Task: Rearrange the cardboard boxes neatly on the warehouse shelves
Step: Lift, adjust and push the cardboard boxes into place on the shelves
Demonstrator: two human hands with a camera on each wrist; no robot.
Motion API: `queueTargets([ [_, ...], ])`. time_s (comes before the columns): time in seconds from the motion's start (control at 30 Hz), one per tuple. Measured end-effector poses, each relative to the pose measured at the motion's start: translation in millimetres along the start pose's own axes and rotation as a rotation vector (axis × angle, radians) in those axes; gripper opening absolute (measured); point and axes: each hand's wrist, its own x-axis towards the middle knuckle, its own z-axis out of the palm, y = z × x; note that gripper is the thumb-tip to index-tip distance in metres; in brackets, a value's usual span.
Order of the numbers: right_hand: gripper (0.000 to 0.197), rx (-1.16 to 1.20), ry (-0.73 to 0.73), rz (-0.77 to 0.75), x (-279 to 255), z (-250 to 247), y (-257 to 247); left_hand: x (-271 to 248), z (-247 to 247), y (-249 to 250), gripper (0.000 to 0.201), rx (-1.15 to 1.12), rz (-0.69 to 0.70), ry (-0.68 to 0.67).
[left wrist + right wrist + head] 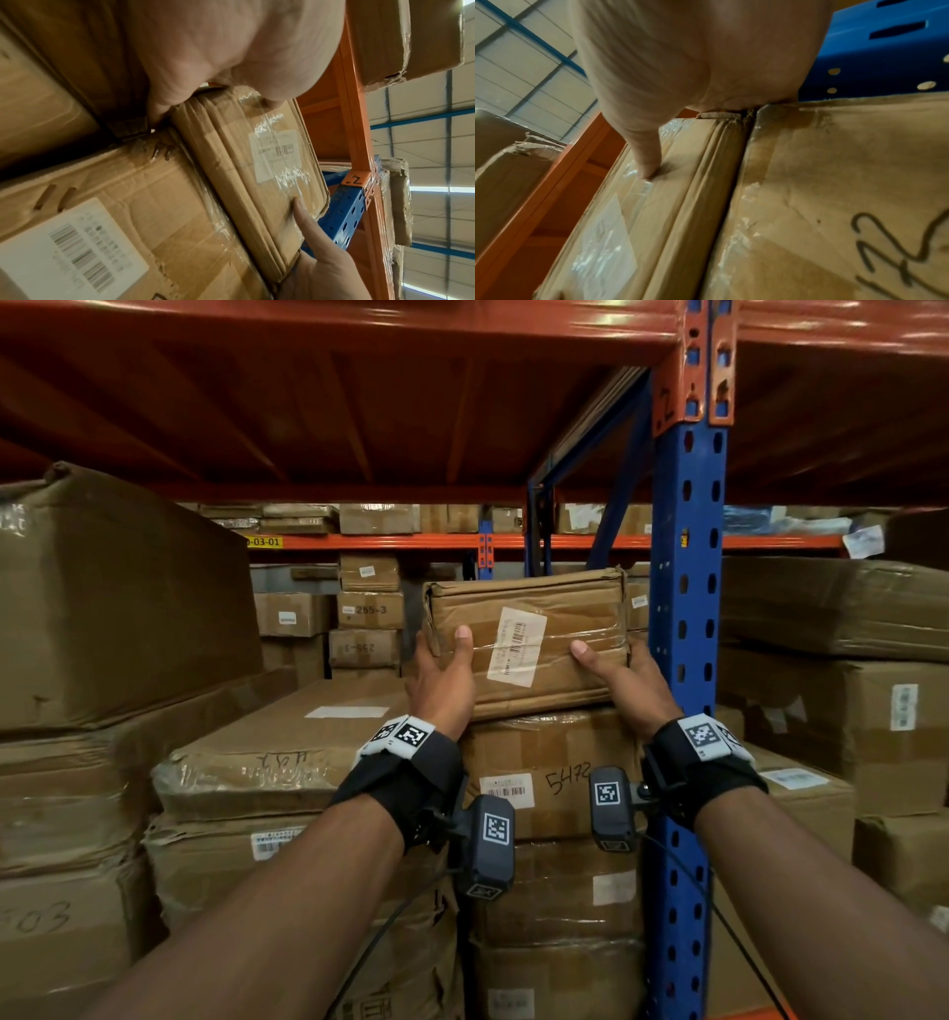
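Box [524, 639] between left hand [441, 680], right hand [629, 683].

Black wrist straps [411, 778] carry grey cameras [488, 845] with square-patterned tags.

The small taped cardboard box [526, 636] sits on the marked stacked carton [552, 773], apparently touching it, left of the perforated steel upright [685, 629].

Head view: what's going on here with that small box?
A person holds a small taped box between both hands, the left hand on its left end and the right hand on its right end, thumbs on the labelled front. Its lower edge sits on the box marked 5472, which tops a stack beside the blue upright. Whether it is being set down or lifted off cannot be told.
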Motion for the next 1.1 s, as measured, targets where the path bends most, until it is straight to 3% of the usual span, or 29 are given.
queueTargets([
  [0.07,0.108,0.022,0.014,-0.001,1.4,0.8,1.5,-4.8,3.1,4.2,0.120,0.025,-0.003,0.010],
  [0.2,0.140,-0.025,0.017,0.004,-2.9,5.5,4.2,-3.2,4.6,3.4,0.113,0.035,0.012,0.012],
  [0.33,0.116,-0.033,0.047,0.003,-4.9,9.1,7.9,12.8,3.0,-9.1,0.130,0.018,0.016,-0.009],
  [0.47,0.135,0.018,0.054,0.000,-5.3,7.7,6.9,8.9,5.6,-9.5,0.131,0.022,0.014,-0.043],
  [0.67,0.143,-0.004,0.056,0.017,-4.7,7.3,8.0,-2.8,6.2,3.4,0.125,0.015,-0.016,-0.062],
  [0.77,0.125,0.010,0.047,0.022,-6.5,7.3,4.9,-7.5,6.0,4.8,0.120,0.002,-0.032,-0.058],
  [0.9,0.107,-0.006,0.052,0.030,-6.1,6.7,3.6,-15.2,5.2,4.9,0.083,0.043,-0.017,-0.013],
  [1.1,0.098,-0.082,0.130,0.011,-16.8,12.8,0.8,-21.6,-2.0,10.4,0.080,0.005,-0.033,-0.032],
])
